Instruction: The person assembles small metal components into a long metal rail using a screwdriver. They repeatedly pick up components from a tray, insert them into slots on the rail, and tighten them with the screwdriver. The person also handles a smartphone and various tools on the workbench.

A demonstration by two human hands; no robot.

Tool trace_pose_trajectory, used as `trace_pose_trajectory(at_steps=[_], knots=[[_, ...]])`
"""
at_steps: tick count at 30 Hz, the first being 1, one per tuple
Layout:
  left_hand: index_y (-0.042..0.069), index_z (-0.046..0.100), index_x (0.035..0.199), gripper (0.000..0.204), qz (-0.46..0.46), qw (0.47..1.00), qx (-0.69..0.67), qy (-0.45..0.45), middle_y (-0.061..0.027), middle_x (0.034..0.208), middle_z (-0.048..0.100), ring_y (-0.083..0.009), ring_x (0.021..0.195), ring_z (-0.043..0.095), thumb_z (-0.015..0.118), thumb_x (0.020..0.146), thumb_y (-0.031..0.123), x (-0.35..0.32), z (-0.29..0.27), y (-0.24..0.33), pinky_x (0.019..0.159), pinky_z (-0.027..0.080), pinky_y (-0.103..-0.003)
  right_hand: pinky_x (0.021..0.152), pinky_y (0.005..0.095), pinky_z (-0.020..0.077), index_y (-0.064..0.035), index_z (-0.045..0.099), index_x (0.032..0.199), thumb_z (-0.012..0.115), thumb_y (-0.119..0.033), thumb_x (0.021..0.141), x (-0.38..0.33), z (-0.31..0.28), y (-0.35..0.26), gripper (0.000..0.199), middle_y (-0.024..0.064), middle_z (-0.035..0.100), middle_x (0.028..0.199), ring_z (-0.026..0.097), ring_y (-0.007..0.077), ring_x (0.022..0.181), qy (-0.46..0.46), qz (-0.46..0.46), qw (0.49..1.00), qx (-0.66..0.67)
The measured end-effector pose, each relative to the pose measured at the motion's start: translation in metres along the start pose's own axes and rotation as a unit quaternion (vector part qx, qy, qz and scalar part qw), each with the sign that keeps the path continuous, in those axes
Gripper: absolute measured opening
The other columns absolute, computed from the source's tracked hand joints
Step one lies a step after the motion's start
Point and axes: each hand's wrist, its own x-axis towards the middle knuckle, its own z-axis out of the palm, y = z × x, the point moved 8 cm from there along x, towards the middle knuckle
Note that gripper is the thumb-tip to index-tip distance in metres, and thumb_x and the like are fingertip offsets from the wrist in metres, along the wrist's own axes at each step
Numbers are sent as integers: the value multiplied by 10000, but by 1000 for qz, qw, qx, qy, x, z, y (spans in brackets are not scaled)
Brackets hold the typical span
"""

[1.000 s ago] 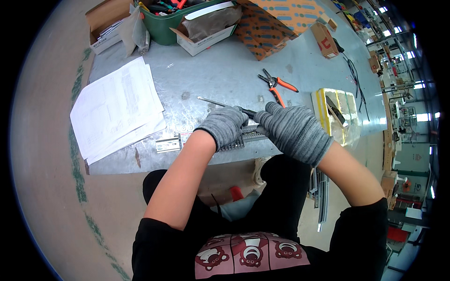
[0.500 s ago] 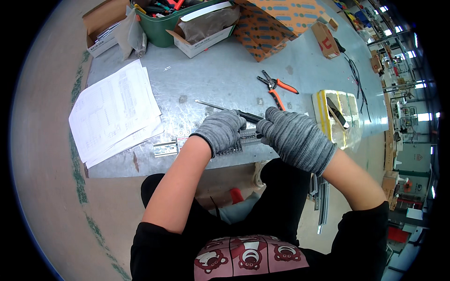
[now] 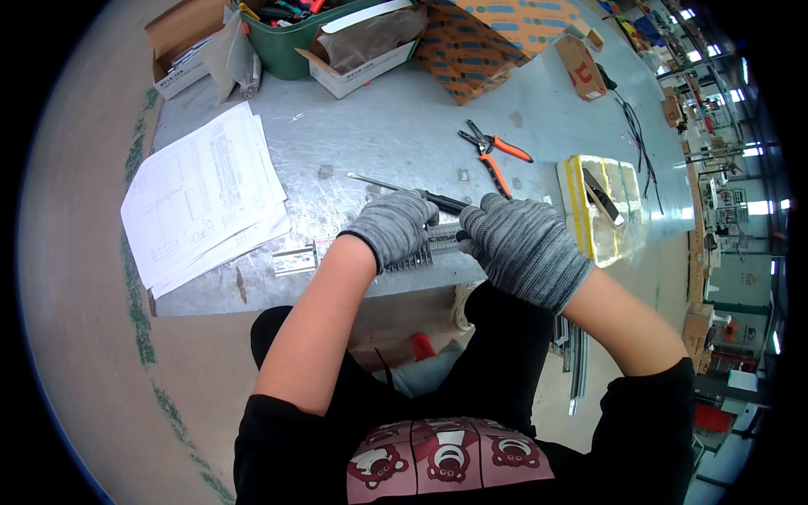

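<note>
Both hands wear grey knitted gloves and work close together at the table's near edge. My left hand point(image 3: 394, 225) is closed over a metal rail point(image 3: 295, 261) carrying a row of grey terminal blocks point(image 3: 443, 238), which shows on either side of the glove. My right hand point(image 3: 530, 248) has its fingers curled together by the right end of the blocks; whatever they pinch is hidden. Just beyond the hands lies a screwdriver point(image 3: 389, 187), its tip pointing left and its dark handle running up to the right fingers. Farther off, orange-handled wire strippers point(image 3: 490, 151) rest opened.
Paper sheets point(image 3: 206, 198) lie on the left. Boxes point(image 3: 366, 63) and a green tool bin point(image 3: 282, 52) line the far side. To the right are a yellow-edged clear container point(image 3: 581, 202) with a phone-like dark object, and black cables point(image 3: 640, 139). Metal rails point(image 3: 576, 362) hang below the table edge.
The whole view has shifted slightly, so the table's things sit a little higher in it. Both hands keep nearly the same place and grip.
</note>
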Motion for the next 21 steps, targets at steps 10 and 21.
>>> trace_pose_trajectory(at_steps=[10,21], knots=[[77,668,1054,265,-7,1000,-15,3,-131,1012,645,-298,975,619,618,862,253,-3,-3,-3,893,482,-395,723,419,496,-56,627,959,661,-239,850,-23,-6,21,215,138,595,831,608,335,792,144,-26,981,125],[80,665,1051,254,-2,1000,-2,7,-126,1007,641,-300,959,618,607,875,253,-3,-4,0,884,481,-398,712,397,498,-77,635,960,666,-261,851,-16,1,15,216,114,585,820,612,298,768,121,-30,989,76]])
